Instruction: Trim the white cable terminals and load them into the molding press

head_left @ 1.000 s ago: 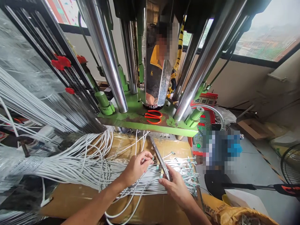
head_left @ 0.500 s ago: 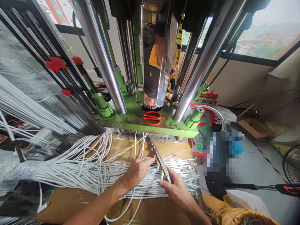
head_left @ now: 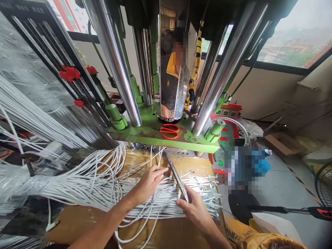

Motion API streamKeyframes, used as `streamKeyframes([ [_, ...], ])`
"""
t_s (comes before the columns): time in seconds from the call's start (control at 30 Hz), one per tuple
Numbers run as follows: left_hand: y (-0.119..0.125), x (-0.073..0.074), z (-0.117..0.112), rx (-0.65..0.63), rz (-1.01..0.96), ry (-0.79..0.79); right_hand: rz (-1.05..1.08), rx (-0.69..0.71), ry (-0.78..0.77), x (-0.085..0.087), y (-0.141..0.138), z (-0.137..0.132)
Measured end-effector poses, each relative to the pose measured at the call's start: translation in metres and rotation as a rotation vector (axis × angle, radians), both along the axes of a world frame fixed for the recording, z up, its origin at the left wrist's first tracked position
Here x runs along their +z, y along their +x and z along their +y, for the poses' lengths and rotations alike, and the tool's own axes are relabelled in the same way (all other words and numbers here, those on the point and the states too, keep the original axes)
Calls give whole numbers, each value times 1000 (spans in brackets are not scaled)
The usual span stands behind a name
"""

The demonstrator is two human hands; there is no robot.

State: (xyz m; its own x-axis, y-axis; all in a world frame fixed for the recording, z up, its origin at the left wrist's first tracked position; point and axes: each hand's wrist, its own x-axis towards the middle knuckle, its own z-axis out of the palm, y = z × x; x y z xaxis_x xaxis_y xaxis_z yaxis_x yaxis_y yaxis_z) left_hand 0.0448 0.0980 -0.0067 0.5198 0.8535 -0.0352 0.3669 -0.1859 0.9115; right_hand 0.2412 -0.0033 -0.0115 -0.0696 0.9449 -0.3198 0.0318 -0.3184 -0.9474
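Fingers (head_left: 161, 171) of left hand (head_left: 149, 182) are pinching a white cable (head_left: 145, 193) from the bundle lying beneath them; right hand (head_left: 195, 211) is gripping a metal bar (head_left: 177, 180) just beside. Orange scissors (head_left: 169, 130) are lying beyond, on green press plate (head_left: 145, 128).

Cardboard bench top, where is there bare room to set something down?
Bare cardboard lies along the near edge, between the forearms, and a patch at the left near edge. The middle is crowded: white cables cover it, with the left hand, right hand and metal strip.
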Motion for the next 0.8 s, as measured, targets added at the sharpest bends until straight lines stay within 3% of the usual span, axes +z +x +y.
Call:
streamKeyframes([
  [0.13, -1, 0, 5, 214, -240, -226, 17, -5, -42, 0, 0, 0],
  [0.23, 0, -4, 10, 209, -260, -253, 23, -9, -43, 0, 0, 0],
  [0.37, -1, -11, 16, 56, 3, 35, 36, -25, -11, -2, 0, 0],
  [0.53, 1, -24, 23, -49, 73, 439, 28, -15, -35, -4, -1, 1],
  [0.8, 6, -32, 28, -94, 126, 569, -14, -2, -34, -4, 0, 0],
])
